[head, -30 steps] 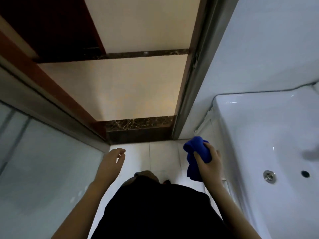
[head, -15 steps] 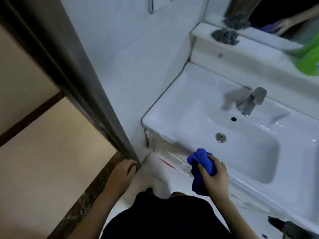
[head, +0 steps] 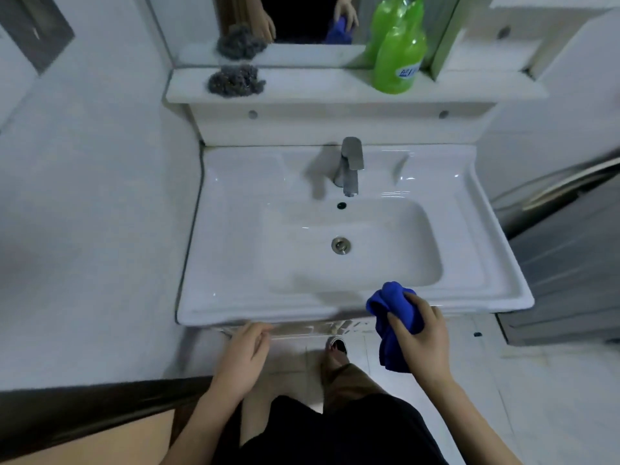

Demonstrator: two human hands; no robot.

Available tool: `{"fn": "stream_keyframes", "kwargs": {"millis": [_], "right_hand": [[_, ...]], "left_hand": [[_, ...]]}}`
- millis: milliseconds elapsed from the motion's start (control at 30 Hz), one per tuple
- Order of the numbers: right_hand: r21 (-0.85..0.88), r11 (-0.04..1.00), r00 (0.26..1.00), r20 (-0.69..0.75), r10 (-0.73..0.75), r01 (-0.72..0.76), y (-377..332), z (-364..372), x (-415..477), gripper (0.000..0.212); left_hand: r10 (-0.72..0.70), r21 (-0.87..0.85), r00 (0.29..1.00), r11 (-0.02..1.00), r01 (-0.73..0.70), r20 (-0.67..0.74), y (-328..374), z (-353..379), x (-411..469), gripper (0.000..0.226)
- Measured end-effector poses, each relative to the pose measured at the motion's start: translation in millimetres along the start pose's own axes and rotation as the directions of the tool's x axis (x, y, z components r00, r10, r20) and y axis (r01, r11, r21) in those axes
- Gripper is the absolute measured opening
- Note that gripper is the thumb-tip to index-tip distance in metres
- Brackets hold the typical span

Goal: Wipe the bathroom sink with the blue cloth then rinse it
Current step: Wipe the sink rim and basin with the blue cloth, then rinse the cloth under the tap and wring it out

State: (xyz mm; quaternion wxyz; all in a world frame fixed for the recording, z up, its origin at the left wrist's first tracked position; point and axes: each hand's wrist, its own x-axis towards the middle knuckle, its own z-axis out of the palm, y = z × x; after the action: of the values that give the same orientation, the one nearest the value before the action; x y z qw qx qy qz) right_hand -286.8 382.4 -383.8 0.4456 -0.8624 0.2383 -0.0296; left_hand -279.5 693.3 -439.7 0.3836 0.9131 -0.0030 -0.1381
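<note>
A white rectangular bathroom sink fills the middle of the head view, with a grey metal tap at its back and a round drain in the basin. My right hand grips a bunched blue cloth just at the sink's front right rim, part of the cloth hanging below the hand. My left hand hovers in front of the sink's front edge, fingers loosely curled, holding nothing.
A shelf behind the sink holds a grey steel scourer on the left and a green bottle on the right, under a mirror. White wall stands to the left, a grey cabinet to the right. My shoe rests on the tiled floor.
My view has swung from the doorway and floor round to face the sink squarely. The right hand with the cloth now sits at the sink's front rim; the left hand left the door frame.
</note>
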Motion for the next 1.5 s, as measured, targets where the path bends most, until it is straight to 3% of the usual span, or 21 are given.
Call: {"fn": "stream_keyframes", "kwargs": {"millis": [167, 300, 433, 600, 767, 933, 1033, 1167, 1500], "right_hand": [[0.043, 0.999, 0.999, -0.036, 0.021, -0.02, -4, -6, 57, 0.045], [0.09, 0.996, 1.0, 0.007, -0.002, 0.002, -21, -3, 113, 0.045], [0.052, 0.995, 0.996, 0.032, -0.085, 0.083, -37, 2, 166, 0.042], [0.148, 0.98, 0.986, 0.079, -0.147, 0.134, -52, 9, 213, 0.038], [0.166, 0.985, 0.994, 0.089, -0.057, 0.041, -45, 33, 252, 0.035], [0.248, 0.96, 0.988, 0.112, 0.108, -0.133, -26, 64, 274, 0.032], [0.257, 0.948, 0.979, 0.127, 0.159, -0.187, -20, 74, 281, 0.03], [0.225, 0.954, 0.977, 0.129, 0.171, -0.197, -21, 79, 281, 0.03], [0.216, 0.964, 0.978, 0.173, 0.119, -0.156, -33, 82, 277, 0.027]], "left_hand": [[0.028, 0.013, 0.999, 1.0, -0.029, 0.018, 33, 11, 60, 0.021], [0.037, 0.013, 0.999, 0.999, -0.037, 0.004, 69, 8, 112, 0.037], [0.042, -0.009, 0.999, 0.999, -0.043, -0.035, 102, 6, 167, 0.029], [0.089, -0.026, 0.994, 0.996, -0.091, -0.067, 139, 1, 233, 0.018], [0.1, -0.114, 0.994, 0.988, -0.104, -0.033, 170, 0, 298, 0.02], [0.024, -0.423, 0.998, 0.906, 0.0, 0.051, 197, 15, 351, 0.009], [-0.046, -0.56, 0.996, 0.825, 0.08, 0.075, 206, 26, 365, 0.016], [-0.114, -0.599, 0.986, 0.784, 0.163, 0.119, 213, 24, 368, 0.015], [-0.133, -0.576, 0.982, 0.795, 0.188, 0.138, 235, 3, 380, 0.02]]}}
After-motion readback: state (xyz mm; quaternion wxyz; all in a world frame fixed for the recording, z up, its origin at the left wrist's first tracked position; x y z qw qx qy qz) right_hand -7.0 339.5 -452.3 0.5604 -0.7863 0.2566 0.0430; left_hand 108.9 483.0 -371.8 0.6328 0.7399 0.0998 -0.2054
